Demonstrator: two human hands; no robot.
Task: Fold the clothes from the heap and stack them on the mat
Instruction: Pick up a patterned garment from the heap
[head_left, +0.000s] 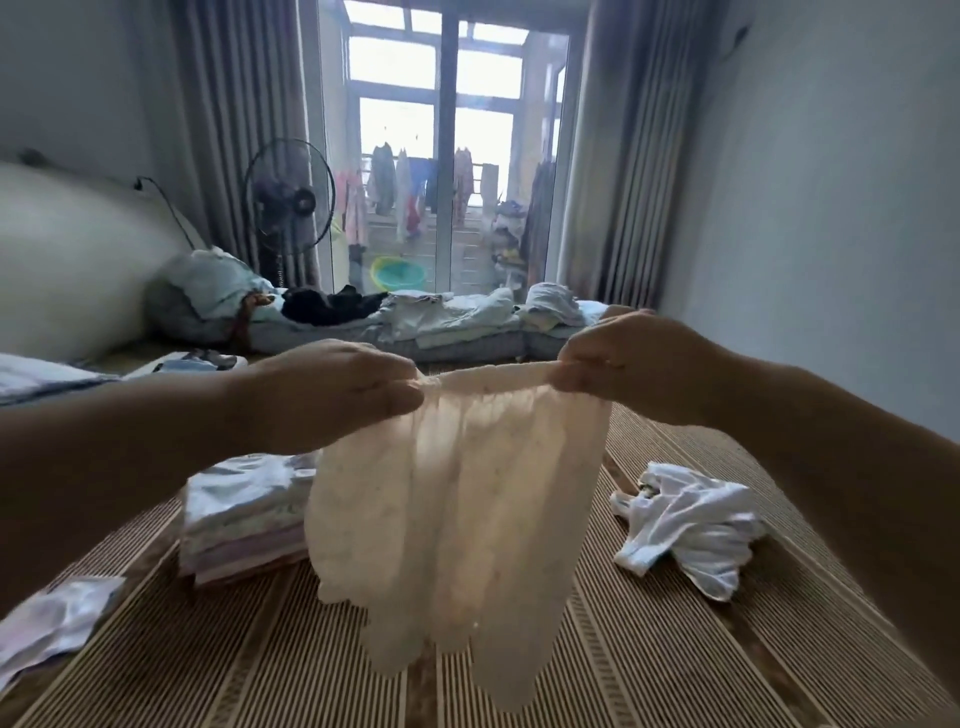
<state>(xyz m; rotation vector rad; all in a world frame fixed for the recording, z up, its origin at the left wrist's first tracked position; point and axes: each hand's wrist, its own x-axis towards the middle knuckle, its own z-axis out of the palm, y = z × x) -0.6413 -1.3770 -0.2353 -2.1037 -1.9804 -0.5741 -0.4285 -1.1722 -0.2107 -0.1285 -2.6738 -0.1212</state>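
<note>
A cream garment (457, 525) is being held up by its gathered waistband above the striped mat (649, 649), pinched by the left hand (337, 389) and right hand (631, 358). A folded stack (244, 514) is lying left, white crumpled clothes (685, 525) right.

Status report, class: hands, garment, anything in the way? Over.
Left hand, right hand pinch garment waistband, spread above mat. Stack left, heap right. Nothing blocking.

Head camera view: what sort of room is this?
Probably a home bedroom: piled bedding lies at the far end, long curtains frame a glass balcony door, and laundry hangs drying beyond it.
</note>
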